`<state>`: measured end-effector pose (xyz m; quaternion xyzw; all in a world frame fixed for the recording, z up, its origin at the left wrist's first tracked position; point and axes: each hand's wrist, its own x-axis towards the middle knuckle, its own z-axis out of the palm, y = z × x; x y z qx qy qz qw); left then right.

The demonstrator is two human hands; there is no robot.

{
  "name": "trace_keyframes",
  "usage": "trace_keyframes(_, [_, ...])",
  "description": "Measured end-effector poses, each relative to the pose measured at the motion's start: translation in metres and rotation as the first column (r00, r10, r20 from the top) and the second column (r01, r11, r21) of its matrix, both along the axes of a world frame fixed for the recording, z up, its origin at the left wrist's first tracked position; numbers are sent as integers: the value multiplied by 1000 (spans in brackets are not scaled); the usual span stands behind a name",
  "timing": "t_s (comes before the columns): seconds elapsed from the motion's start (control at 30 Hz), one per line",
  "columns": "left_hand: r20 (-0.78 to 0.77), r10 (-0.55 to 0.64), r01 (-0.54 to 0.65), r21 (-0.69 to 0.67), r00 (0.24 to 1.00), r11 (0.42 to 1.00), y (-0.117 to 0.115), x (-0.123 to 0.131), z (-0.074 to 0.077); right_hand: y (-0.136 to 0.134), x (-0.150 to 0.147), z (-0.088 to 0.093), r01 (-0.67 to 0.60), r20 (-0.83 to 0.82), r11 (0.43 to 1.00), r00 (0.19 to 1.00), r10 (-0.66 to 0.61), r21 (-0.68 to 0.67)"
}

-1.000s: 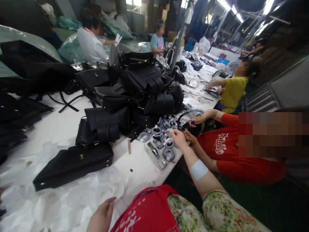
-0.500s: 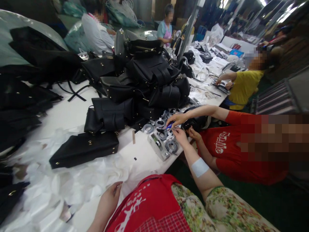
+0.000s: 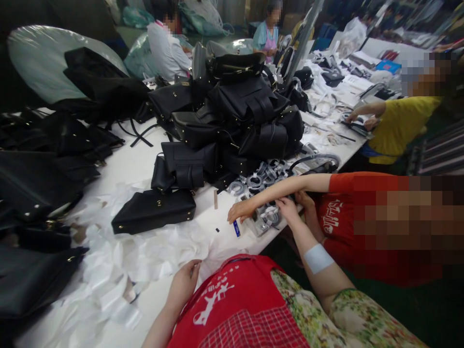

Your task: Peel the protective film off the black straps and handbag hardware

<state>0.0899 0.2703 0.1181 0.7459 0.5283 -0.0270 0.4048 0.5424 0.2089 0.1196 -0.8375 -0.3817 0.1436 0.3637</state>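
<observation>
My left hand (image 3: 188, 279) rests loosely at the table edge against my red apron (image 3: 232, 290), fingers extended and slightly bent, holding nothing visible. Reaching right, my right hand (image 3: 288, 209) is over the coiled grey straps (image 3: 271, 216), its fingers stretched out and no held object showing. A co-worker's hand (image 3: 242, 210) lies to its left, at a small blue packet (image 3: 237, 228) on the white table. Beside the coils is a pale grey box-like device (image 3: 260, 227), partly covered by the co-worker's arm. A black handbag (image 3: 154, 210) lies in front of me.
A high pile of black handbags (image 3: 239, 106) stands mid-table. More black bags (image 3: 43, 179) lie on the left. Crumpled white paper (image 3: 119, 270) covers the near left. A co-worker in red (image 3: 348, 212) is close on my right; one in yellow (image 3: 395, 125) sits farther along.
The view has swung left, shifting the scene rightward. The co-worker's hand has brought the blue packet down towards the near table surface. My right hand has separated from that hand and packet.
</observation>
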Motion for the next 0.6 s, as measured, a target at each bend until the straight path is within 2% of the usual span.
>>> trace_keyframes(0.17, [0, -8, 8, -13, 1000, 1000, -2, -1, 1, 2, -13, -14, -18, -16, 992, 1000, 16, -128])
trace_keyframes(0.3, [-4, 3, -3, -28, 1000, 1000, -6, -4, -2, -6, -20, -19, -14, -9, 973, 1000, 12, -230])
trace_keyframes(0.47, [-2, 1, -1, -36, 1000, 999, -11, -6, -6, -23, -25, -10, 17, 38, 949, 999, -5, -316])
trace_keyframes(0.6, [-1, -9, 9, -29, 1000, 1000, -12, -8, -7, -27, -35, 2, 30, 73, 944, 997, -6, -329])
